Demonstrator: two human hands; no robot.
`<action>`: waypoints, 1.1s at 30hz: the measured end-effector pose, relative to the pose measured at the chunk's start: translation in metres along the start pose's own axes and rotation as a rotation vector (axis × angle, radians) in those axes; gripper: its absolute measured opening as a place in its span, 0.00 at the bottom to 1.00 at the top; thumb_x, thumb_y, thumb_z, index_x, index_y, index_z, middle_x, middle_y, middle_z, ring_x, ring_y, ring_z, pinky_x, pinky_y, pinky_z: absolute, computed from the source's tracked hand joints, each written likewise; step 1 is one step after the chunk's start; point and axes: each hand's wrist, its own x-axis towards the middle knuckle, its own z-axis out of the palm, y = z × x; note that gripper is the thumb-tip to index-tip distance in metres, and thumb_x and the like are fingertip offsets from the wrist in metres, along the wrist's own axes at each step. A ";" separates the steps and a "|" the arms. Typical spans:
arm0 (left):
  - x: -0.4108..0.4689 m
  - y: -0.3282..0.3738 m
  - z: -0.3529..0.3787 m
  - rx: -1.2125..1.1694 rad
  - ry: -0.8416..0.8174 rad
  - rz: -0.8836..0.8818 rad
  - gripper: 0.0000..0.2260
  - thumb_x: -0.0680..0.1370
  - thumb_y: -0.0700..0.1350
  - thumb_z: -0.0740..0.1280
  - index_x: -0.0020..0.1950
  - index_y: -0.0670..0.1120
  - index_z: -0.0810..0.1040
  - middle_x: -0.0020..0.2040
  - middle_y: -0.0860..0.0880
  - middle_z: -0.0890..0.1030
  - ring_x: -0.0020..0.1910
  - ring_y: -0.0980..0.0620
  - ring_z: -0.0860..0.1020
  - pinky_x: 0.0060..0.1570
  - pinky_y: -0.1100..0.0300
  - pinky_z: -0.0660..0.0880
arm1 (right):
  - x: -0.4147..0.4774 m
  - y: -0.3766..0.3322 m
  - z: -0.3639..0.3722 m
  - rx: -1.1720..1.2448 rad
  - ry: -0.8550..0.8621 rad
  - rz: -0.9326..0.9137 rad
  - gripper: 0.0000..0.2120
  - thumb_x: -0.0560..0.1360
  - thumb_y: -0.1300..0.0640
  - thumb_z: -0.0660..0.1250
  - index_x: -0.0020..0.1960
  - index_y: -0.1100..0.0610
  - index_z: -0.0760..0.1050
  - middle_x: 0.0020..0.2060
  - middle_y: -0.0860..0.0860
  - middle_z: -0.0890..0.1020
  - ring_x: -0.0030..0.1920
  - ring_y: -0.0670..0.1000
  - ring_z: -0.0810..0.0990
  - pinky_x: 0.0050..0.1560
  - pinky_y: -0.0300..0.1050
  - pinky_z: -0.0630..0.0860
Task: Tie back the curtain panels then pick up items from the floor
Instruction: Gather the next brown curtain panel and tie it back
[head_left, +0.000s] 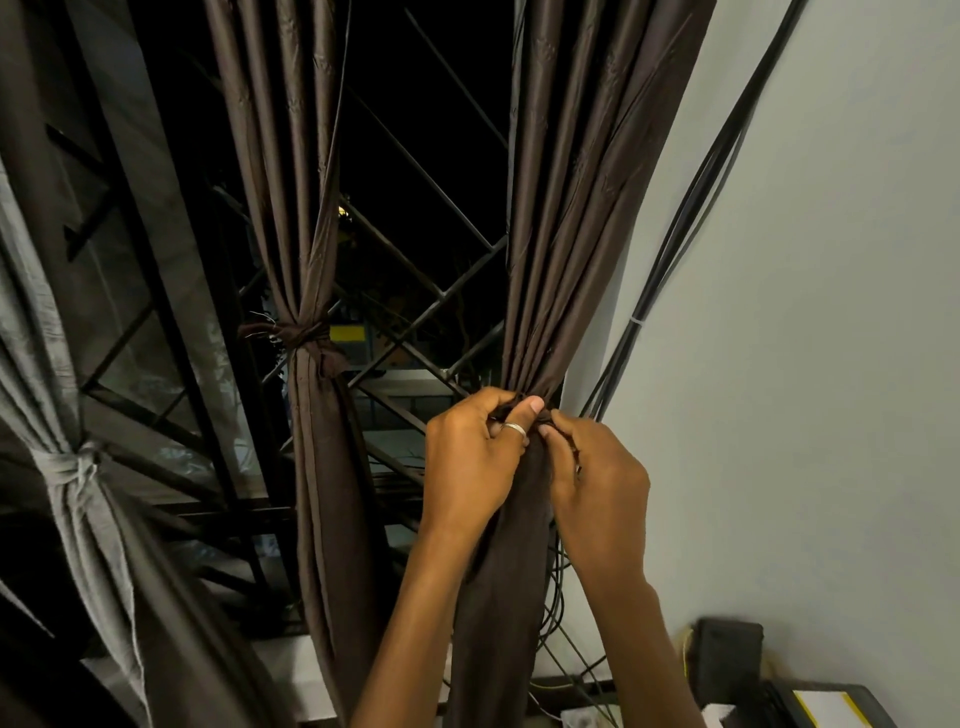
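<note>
The right brown curtain panel (566, 218) hangs gathered into a bunch next to the wall. My left hand (470, 462), with a ring on its thumb, and my right hand (597, 478) both pinch a dark tie strip (545, 415) at the gathered waist of this panel. The strip is mostly hidden under my fingers. The middle brown curtain panel (306, 208) is bound with a knotted brown tie (306, 335). At the far left a grey curtain panel (31, 291) is bound with a grey tie (72, 465).
A dark window with a diagonal metal grille (431, 291) lies behind the curtains. Black cables (691, 218) run down the white wall (810, 312) at the right. A black box (727, 654) and a yellow-edged white item (831, 709) sit at the bottom right.
</note>
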 end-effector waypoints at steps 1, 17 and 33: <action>-0.001 0.000 0.001 -0.014 0.001 -0.006 0.07 0.79 0.52 0.71 0.49 0.50 0.85 0.35 0.53 0.84 0.36 0.58 0.83 0.39 0.61 0.81 | -0.001 -0.003 0.000 -0.031 0.058 -0.031 0.13 0.80 0.59 0.67 0.59 0.66 0.82 0.51 0.61 0.86 0.49 0.57 0.86 0.53 0.45 0.81; -0.034 -0.005 0.003 -0.048 0.383 0.161 0.07 0.72 0.41 0.78 0.49 0.45 0.88 0.42 0.56 0.84 0.44 0.65 0.83 0.44 0.76 0.75 | 0.003 0.011 -0.025 0.190 0.187 0.216 0.08 0.79 0.58 0.71 0.48 0.44 0.79 0.37 0.39 0.84 0.41 0.37 0.84 0.44 0.26 0.77; -0.035 -0.008 0.005 -0.208 -0.010 0.045 0.03 0.80 0.45 0.70 0.51 0.53 0.82 0.55 0.55 0.78 0.57 0.60 0.79 0.52 0.73 0.73 | 0.006 0.011 -0.015 0.653 -0.198 0.359 0.20 0.79 0.47 0.69 0.69 0.47 0.71 0.54 0.44 0.85 0.55 0.42 0.84 0.54 0.34 0.80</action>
